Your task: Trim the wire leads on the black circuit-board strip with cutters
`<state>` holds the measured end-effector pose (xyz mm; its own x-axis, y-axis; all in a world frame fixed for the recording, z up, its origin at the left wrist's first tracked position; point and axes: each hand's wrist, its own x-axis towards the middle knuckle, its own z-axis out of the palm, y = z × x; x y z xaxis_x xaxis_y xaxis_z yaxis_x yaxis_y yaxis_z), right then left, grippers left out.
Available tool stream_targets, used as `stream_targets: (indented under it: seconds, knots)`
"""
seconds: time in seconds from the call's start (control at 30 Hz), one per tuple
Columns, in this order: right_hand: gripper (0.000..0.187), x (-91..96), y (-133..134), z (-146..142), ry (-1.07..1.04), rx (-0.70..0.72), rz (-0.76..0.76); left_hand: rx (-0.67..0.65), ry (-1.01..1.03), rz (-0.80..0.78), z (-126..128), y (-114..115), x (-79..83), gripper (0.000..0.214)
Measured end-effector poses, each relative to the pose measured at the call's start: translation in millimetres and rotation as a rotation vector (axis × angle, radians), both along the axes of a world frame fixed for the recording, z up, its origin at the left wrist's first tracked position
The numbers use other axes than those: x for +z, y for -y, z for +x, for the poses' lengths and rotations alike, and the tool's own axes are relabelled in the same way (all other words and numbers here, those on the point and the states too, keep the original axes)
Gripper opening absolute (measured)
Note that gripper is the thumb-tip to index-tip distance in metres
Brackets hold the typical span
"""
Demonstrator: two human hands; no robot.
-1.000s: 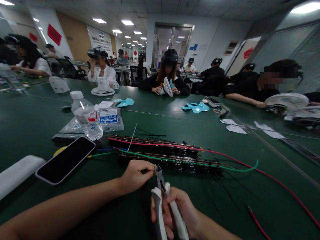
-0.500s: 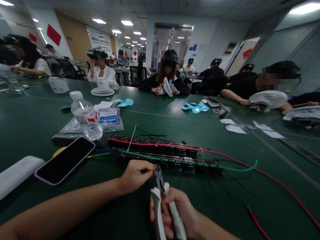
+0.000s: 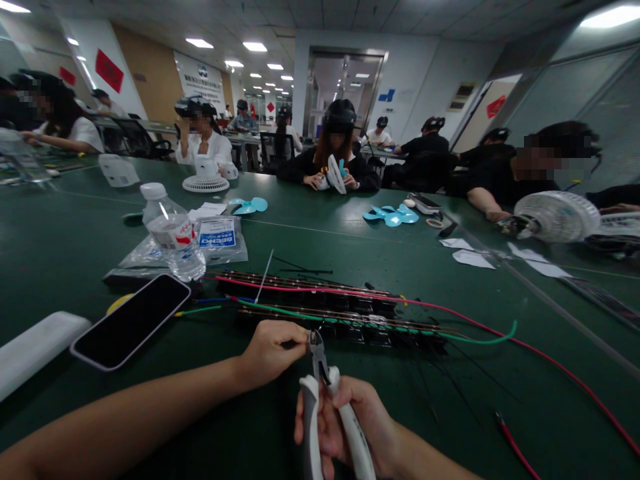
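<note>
My right hand (image 3: 363, 417) is wrapped round diagonal cutters (image 3: 320, 367) with white and grey handles. Their jaws point away from me and meet the fingertips of my left hand (image 3: 275, 350). That hand is closed in a pinch; whatever is between thumb and finger is too small to make out. Just beyond both hands lie two long black strips (image 3: 310, 280) with bare copper-coloured wires along them. A red wire (image 3: 430, 302) and a green wire (image 3: 480, 339) run across the strips. A pale cable tie (image 3: 264, 275) sticks up from them.
A phone (image 3: 133, 323), a water bottle (image 3: 173, 233) and a plastic bag (image 3: 217, 232) are on the left, beside a white block (image 3: 40, 350). Black ties (image 3: 460, 383) and a cut red cable (image 3: 517, 443) lie right. Blue fan blades (image 3: 391, 215) are farther back, where other people handle fans.
The cutter handles have spread slightly apart in my right hand. My left hand stays put. At the right, a person has turned a white fan on its side.
</note>
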<state>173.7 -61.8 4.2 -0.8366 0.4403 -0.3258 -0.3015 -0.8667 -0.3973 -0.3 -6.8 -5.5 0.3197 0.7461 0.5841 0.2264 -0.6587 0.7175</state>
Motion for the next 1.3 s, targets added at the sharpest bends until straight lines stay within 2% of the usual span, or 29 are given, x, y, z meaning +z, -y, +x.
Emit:
stream_targets:
  seconds: [0.2, 0.47, 1.03, 1.3]
  knots:
    - [0.043, 0.8, 0.3, -1.2, -0.005, -0.009, 0.012, 0.014, -0.016, 0.079, -0.3, -0.7, -0.8, 0.011]
    - [0.042, -2.7, 1.1, -1.7, 0.000, -0.035, 0.061, 0.030, -0.005, 0.092, 0.7, -0.4, 0.5, 0.010]
    - [0.042, 0.3, 0.6, -2.8, 0.031, -0.052, 0.056, 0.020, 0.011, -0.024, 2.7, 0.9, 1.2, 0.015]
    - [0.037, -1.6, 1.3, -1.1, 0.049, -0.055, -0.002, 0.023, 0.006, -0.050, 2.2, -0.5, 0.1, 0.015]
